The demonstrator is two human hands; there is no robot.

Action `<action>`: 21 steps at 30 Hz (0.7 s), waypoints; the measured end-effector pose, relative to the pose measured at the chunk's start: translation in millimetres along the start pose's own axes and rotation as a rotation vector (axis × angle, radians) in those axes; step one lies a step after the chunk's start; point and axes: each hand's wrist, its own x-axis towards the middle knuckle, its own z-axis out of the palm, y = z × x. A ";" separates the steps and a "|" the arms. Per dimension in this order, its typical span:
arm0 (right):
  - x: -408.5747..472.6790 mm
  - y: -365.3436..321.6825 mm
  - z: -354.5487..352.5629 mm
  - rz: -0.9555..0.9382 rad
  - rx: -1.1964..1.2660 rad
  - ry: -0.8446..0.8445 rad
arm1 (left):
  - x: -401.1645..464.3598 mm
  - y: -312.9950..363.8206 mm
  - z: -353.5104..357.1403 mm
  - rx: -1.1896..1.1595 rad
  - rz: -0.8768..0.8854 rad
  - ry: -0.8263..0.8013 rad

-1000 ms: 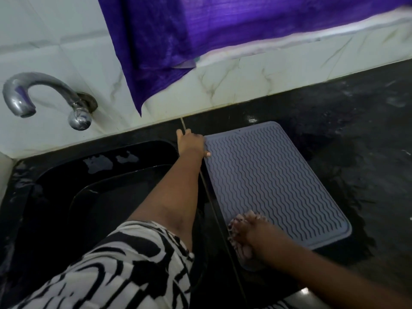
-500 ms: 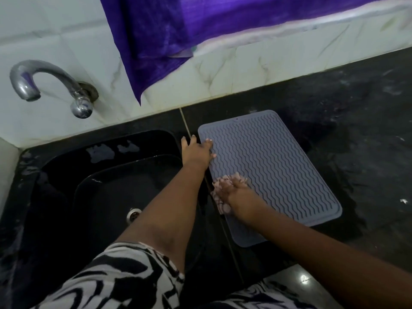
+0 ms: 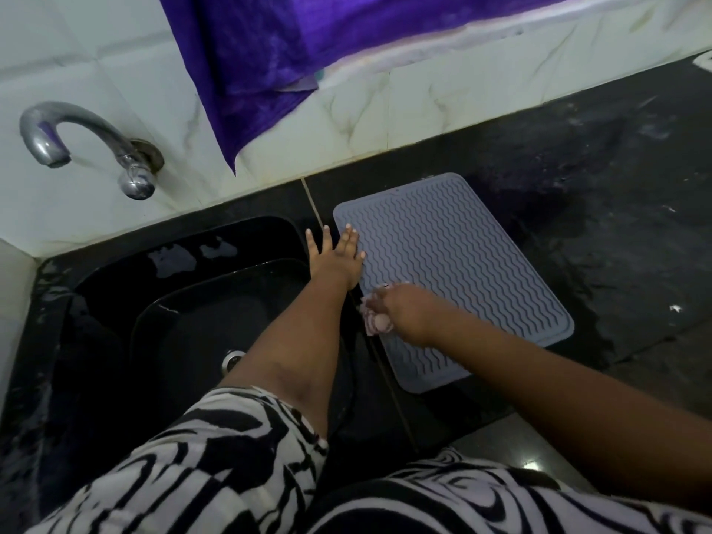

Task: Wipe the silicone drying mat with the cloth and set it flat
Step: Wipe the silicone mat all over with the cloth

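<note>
Ok, head cam, looking down at the counter. Grey silicone drying mat w/ wavy ridges lies flat on the black countertop, just right of the black sink, its long sides angled a bit to the counter edge. My left hand is flat, palm down, fingers straight and spread; the thumb-side fingers press the mat's left edge near the far corner, the others lie on the counter strip between mat and sink. Right hand is on the mat's left edge partway down, fingers curled tight round a bunched pale pink cloth; cloth pokes out on the sink side of the fist, touching the mat edge and the counter beside it. Fingertips are hidden under the hand, so can't tell exactly how they pinch. Countertop round the mat looks wet and streaky, esp. to the right. Chrome tap comes out of the white marbled wall tiles above the sink; drain shows by my left forearm. Purple curtain hangs over the tiles behind. Black-and-white patterned sleeves at the bottom of view
</note>
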 end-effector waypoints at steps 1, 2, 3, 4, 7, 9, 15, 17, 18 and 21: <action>4.0 -0.3 22.1 0.033 -0.056 -0.029 | -0.7 0.2 3.3 -0.015 -0.001 0.017; 3.7 1.7 44.1 0.050 -0.108 -0.036 | -0.6 0.4 3.7 -0.025 -0.004 0.026; -1.6 5.7 65.5 0.036 -0.133 -0.016 | 0.8 0.0 3.5 -0.033 -0.006 0.025; -11.3 9.4 81.1 0.003 -0.115 0.019 | 1.7 -0.7 3.5 -0.036 -0.006 0.019; -49.5 8.0 90.4 -0.020 -0.079 -0.072 | 3.3 0.1 7.2 -0.010 0.005 0.035; -70.3 -3.2 82.3 -0.039 -0.107 -0.142 | 3.5 -0.7 7.4 0.014 0.023 0.042; -50.8 59.0 -5.7 0.142 0.918 -0.347 | 0.4 -9.6 1.1 -0.078 0.097 0.030; -26.6 92.2 -27.1 0.175 1.315 -0.277 | 2.7 -16.9 -6.5 -0.174 0.130 0.031; -14.5 101.5 -33.4 0.178 1.417 -0.219 | 3.9 -21.6 -10.8 -0.221 0.137 0.059; 19.9 104.7 -62.6 0.119 1.521 -0.104 | 13.7 -36.5 -26.4 -0.246 0.144 0.077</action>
